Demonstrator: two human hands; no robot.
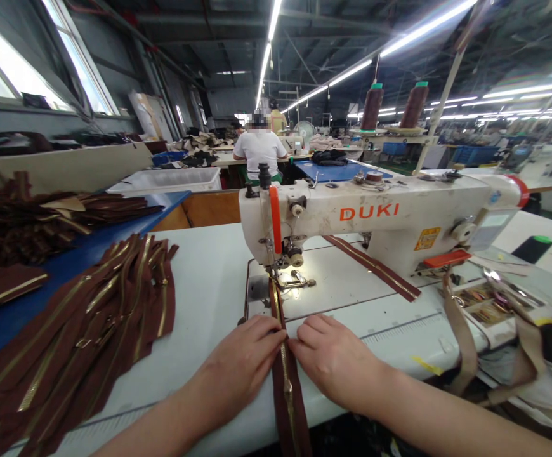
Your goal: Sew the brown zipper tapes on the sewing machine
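A brown zipper (289, 406) with gold teeth runs from under the needle area of the white sewing machine (323, 212) down over the table's front edge. My left hand (242, 355) pinches its left side with fingers pressed together. From the right, my right hand (335, 358) grips the zipper's other edge, its fingers curled and closed. The slider sits on the teeth just below both hands. Behind the needle, another brown zipper strip (375, 266) lies slanted across the machine bed.
Many brown zippers (114, 304) are heaped on the table at left, with more on a blue surface (80, 244). At right are a tray of small parts (492, 304), tan straps (461, 343) and a black thread cone (533, 249). A person in white (261, 151) sits ahead.
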